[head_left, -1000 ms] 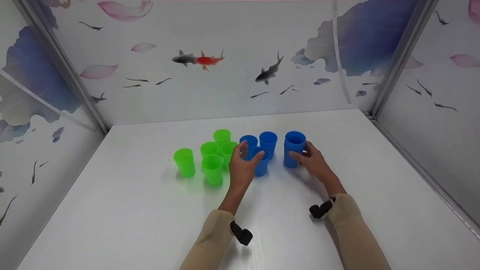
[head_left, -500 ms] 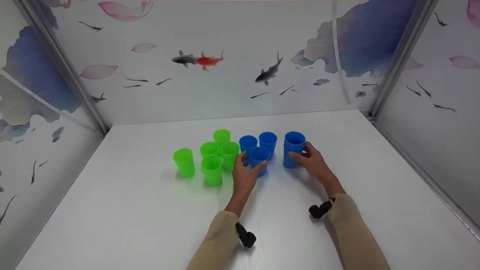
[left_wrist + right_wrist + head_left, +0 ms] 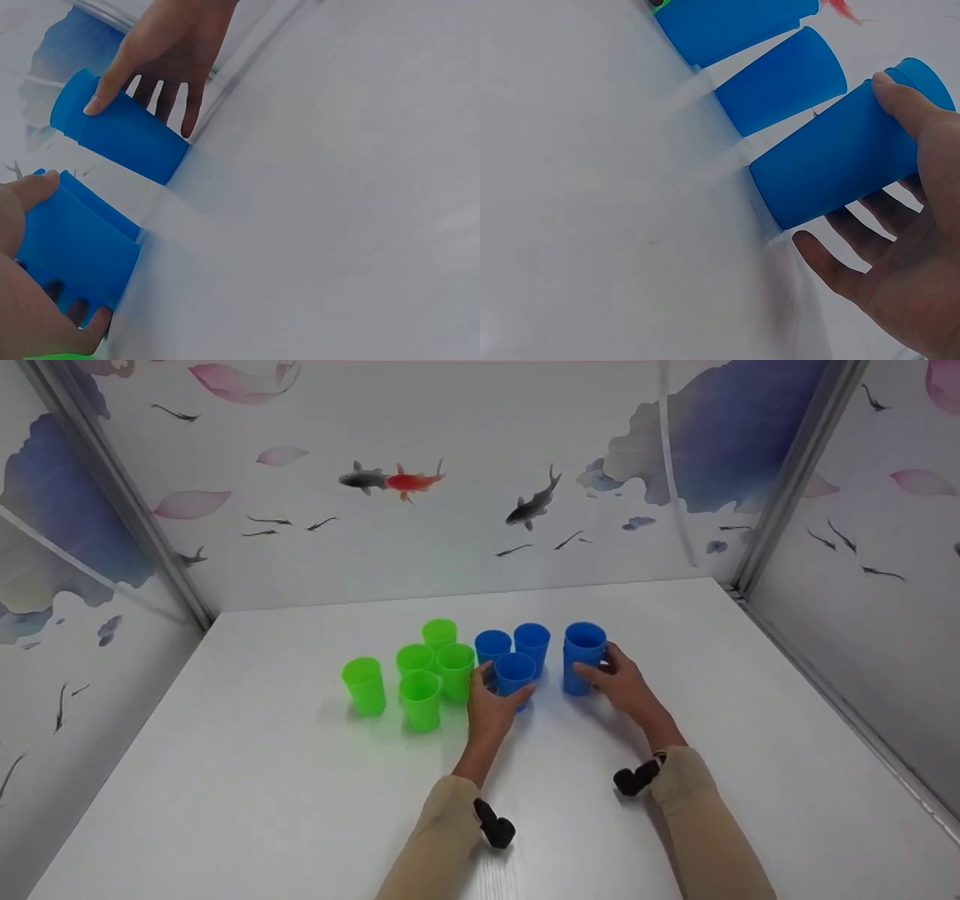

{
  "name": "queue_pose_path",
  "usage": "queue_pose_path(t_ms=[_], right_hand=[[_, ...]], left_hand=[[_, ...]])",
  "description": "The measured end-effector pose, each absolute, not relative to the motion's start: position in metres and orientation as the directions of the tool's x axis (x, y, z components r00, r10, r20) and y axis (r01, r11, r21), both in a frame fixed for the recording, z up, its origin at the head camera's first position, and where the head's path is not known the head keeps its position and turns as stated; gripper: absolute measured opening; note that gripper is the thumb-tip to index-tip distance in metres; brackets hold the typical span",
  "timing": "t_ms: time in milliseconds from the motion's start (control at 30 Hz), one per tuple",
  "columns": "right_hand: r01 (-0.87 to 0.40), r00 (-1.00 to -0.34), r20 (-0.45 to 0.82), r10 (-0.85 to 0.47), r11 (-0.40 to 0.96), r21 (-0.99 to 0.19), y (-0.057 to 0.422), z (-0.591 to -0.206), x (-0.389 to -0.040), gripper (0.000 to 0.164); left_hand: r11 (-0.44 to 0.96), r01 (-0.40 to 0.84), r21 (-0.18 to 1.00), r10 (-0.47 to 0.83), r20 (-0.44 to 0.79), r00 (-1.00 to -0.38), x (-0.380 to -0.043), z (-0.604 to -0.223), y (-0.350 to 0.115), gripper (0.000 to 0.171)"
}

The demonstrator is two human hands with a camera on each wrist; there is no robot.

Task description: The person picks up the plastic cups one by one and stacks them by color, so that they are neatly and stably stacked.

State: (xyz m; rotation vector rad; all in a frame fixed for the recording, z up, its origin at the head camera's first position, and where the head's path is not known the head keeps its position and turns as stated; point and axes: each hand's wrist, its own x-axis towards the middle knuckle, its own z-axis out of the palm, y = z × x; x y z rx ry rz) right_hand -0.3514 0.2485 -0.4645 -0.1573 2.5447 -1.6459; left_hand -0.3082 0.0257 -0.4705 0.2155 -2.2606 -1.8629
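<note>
In the head view my left hand (image 3: 491,718) has its thumb and fingers around the front blue cup (image 3: 515,669), which stands upright on the white table. The left wrist view shows the thumb at the rim of this blue cup (image 3: 82,244) and fingertips low on its far side. To the right, my right hand (image 3: 626,686) holds a stack of two nested blue cups (image 3: 576,681). The thumb presses near the upper rim of the nested blue cups (image 3: 832,154), with the other fingers spread along their opposite side. Two more blue cups (image 3: 532,645) stand just behind the front one.
Several green cups (image 3: 420,701) stand upright left of my left hand, one green cup (image 3: 364,686) slightly apart from the others. The white table (image 3: 285,810) meets printed panels (image 3: 300,562) at the back and sides. A black wrist camera (image 3: 495,825) sits on each sleeve.
My left hand has moved slightly right and lower, from above the front blue cup to around it. The right hand stays on the nested cups.
</note>
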Motion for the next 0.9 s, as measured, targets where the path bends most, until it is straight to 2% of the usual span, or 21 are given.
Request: queue_pose_path(t_ms=[200,467,900], right_hand=[[-0.02,-0.99,-0.036,-0.135,0.396,-0.918,0.248,-0.467,-0.355,0.1],[-0.003,-0.989,-0.057,-0.133,0.41,-0.912,0.248,-0.467,-0.359,0.104],[-0.001,-0.989,-0.057,-0.133,0.397,-0.918,0.251,-0.468,-0.356,0.099]], left_hand=[[0.206,0.033,0.978,-0.253,0.086,-0.964,-0.309,-0.468,0.028,0.067],[0.214,0.088,0.973,-0.228,0.137,-0.964,-0.305,-0.448,0.025,0.068],[0.264,0.059,0.963,-0.062,0.078,-0.995,-0.311,-0.385,0.035,0.073]])
